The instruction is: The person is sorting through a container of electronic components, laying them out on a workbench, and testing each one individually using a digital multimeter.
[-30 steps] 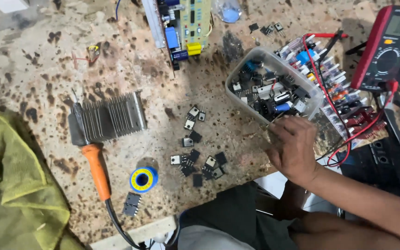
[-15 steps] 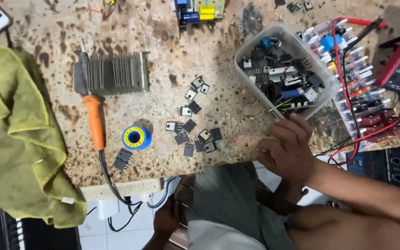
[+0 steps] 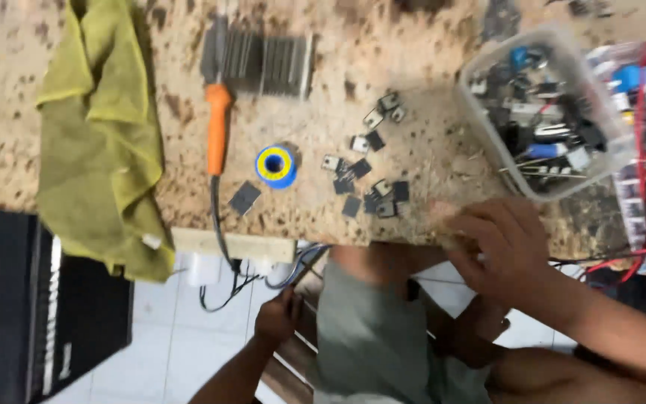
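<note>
1. Underneath everything runs the speckled tan stone worktop [image 3: 428, 52], its near edge crossing the middle of the view.
2. Next in size, a crumpled olive-green cloth [image 3: 95, 142] hangs over that edge at the left, well apart from both hands.
3. At the right stands a clear plastic rectangular tub [image 3: 480, 127] filled with dark mixed electronic parts, and beside it a compartment tray with red test leads [image 3: 641, 135] across it.
4. Up at the back lies a grey finned metal heat sink [image 3: 271, 63]; just beside it an orange-handled soldering iron [image 3: 217, 131] lies with its long axis running front to back, cord trailing off the edge.
5. The right hand [image 3: 506, 247] rests at the worktop's near edge, just below the tub's corner, fingers [image 3: 472, 224] curled and pointing left. Whether they pinch anything I cannot tell; the picture is blurred there.
6. The left hand [image 3: 278, 318] hangs below the worktop near the dangling cables, fingers closed loosely; I cannot make out anything in them.
7. A small blue and yellow solder spool [image 3: 276, 166] sits near the iron's handle.
8. Smallest, the scattered black square transistors with metal tabs [image 3: 371, 187] lie just left of the right hand's fingertips, the nearest ones close but apart. The scatter stretches diagonally away toward the heat sink. The right hand is far the nearer one.
</note>
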